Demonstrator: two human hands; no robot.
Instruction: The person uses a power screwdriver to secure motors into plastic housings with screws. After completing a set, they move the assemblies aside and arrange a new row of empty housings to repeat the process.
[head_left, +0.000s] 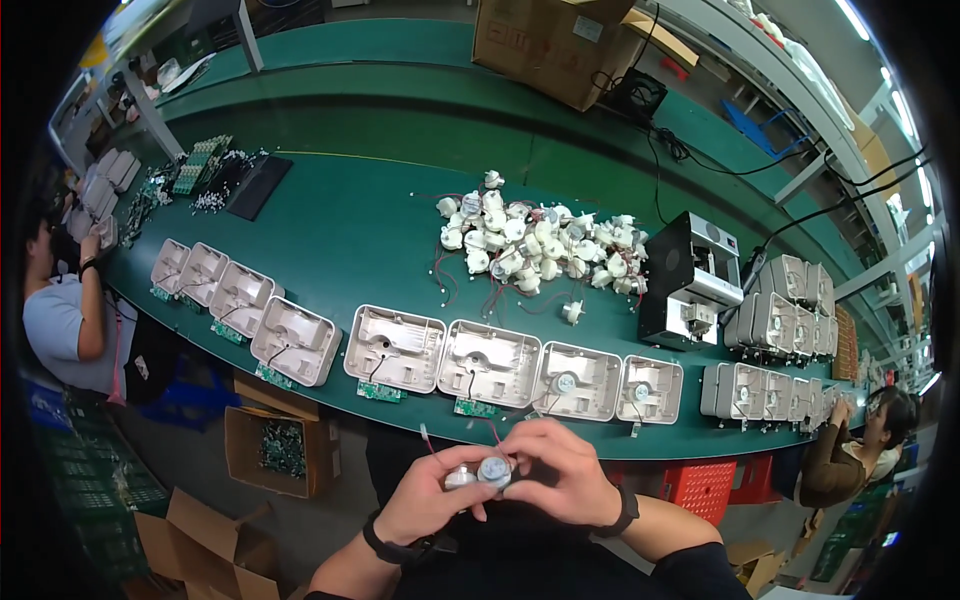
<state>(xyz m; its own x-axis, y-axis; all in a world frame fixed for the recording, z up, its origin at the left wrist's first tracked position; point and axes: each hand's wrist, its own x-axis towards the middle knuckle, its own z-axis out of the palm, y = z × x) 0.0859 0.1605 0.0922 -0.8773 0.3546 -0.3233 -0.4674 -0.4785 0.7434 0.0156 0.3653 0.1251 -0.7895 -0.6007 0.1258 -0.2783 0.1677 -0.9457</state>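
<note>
My left hand (432, 497) and my right hand (560, 472) meet low in the view, below the near edge of the green table (340, 230). Together they grip a small white motor (482, 472) with a round grey face. Thin red wires (492, 430) rise from it. Just beyond my hands a row of open white plastic housings (395, 347) lies along the table edge, each with a small green circuit board (380, 391) hanging off the front. A heap of the same white motors (535, 245) sits farther back, mid-table.
A black and white machine (690, 275) stands right of the heap, with closed grey housings (785, 310) stacked beyond it. A person sits at the far left (60, 320), another at the right (860, 445). Cardboard boxes (275, 445) and a red crate (700, 487) are on the floor.
</note>
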